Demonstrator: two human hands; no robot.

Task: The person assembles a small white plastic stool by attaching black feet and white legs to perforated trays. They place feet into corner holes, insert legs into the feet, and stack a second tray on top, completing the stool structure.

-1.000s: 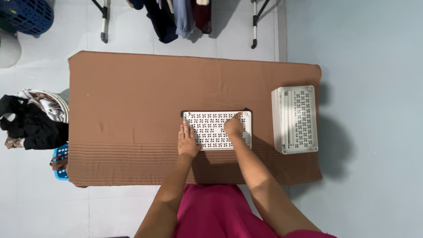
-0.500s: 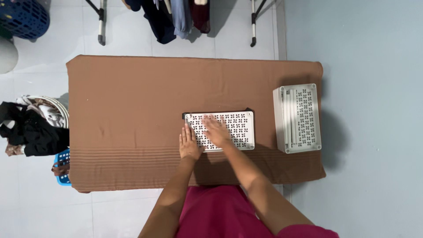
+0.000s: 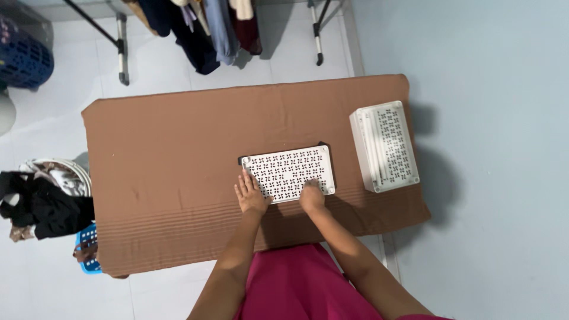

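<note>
In the head view, we rest our left hand [image 3: 251, 194] flat, fingers spread, on the near left corner of the folded white cloth with a black pinwheel print [image 3: 288, 173], which lies on the brown ribbed table cover [image 3: 166, 178], left of the white stack of folded cloth [image 3: 385, 145]. Our right hand [image 3: 311, 195] presses its near edge, fingers curled, pinching nothing we can see. To smooth well, we judge both palms should stay flat, pressing evenly.

The right hand [image 3: 311, 197], which lay on the far right part of the folded patterned cloth [image 3: 288, 173] a second ago and then at its middle, has slid back to the near edge, closer to the left hand [image 3: 251, 195] beside it.
</note>
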